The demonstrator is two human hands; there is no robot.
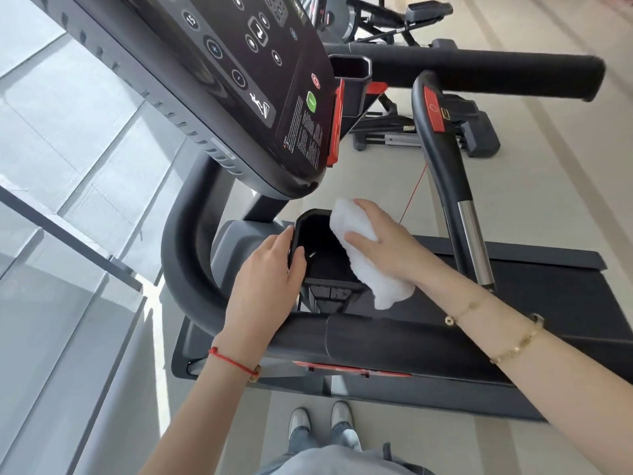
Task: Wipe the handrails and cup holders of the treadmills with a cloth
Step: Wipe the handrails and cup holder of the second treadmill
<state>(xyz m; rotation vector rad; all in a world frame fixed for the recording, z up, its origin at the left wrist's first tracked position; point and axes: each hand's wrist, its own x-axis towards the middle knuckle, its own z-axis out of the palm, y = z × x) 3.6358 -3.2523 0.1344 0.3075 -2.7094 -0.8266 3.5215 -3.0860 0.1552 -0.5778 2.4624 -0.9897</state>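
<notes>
The left hand grips the near wall of the cup holder, with the thumb hooked over its rim and the fingers on the outside. I judge this is to keep the holder steady while the other hand works. The right hand holds a folded white cloth, fingers spread over the top of it and pressing it against the far rim of the same holder. The lower end of the cloth hangs down beside the holder, so only the upper part touches the plastic. The cloth sits on the edge, not yet deep inside, so the bottom of the holder probably remains to be wiped.

The holder is just below the console and just above the front handrail, which crosses under both forearms. A second holder is on the other side of the console, well apart, and the curved side handrail stands to the right with a red patch on it.

On the console I can read the number 15 in a round button, a plus sign, a green button with a line and a red button with a circle. The block of small print beside them is too fine to read, and I see no brand name.
</notes>
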